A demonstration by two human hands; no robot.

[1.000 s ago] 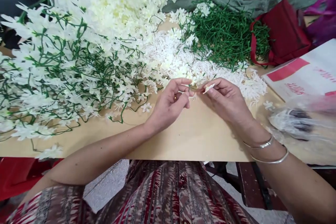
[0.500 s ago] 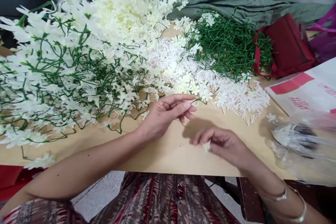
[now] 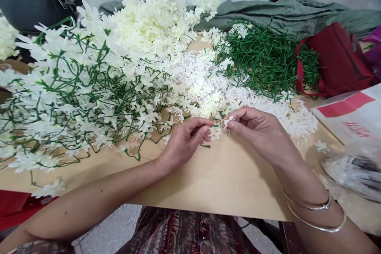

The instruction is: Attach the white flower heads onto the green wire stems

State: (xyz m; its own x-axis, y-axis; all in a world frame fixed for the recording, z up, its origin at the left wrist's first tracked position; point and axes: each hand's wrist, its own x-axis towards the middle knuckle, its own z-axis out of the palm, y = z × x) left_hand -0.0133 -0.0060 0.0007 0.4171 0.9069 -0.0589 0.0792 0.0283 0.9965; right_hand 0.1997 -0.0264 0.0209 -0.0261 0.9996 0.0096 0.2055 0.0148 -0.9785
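My left hand (image 3: 186, 141) is closed in a pinch on a thin green plastic stem (image 3: 206, 146), whose curved end shows below the fingers. Opposite it, my right hand (image 3: 264, 133) holds a small white artificial flower (image 3: 228, 121) between thumb and forefinger. The flower is close to the stem's tip; whether they touch I cannot tell. Just beyond my fingers lie loose pale yellow-white flower heads (image 3: 211, 103). White stamen pieces (image 3: 300, 121) are spread to their right and behind.
Finished-looking white flowers on green stems (image 3: 89, 87) crowd the left of the table (image 3: 214, 182). Cream blossoms (image 3: 149, 20) are heaped behind. Green stems (image 3: 264, 57) are piled back right, beside a red bag (image 3: 339, 59), a printed white bag (image 3: 354, 115) and a clear plastic bag (image 3: 354, 174).
My right hand has moved up and forward with the white flower to meet my left hand, which keeps hold of the stem. The whole view has shifted slightly.
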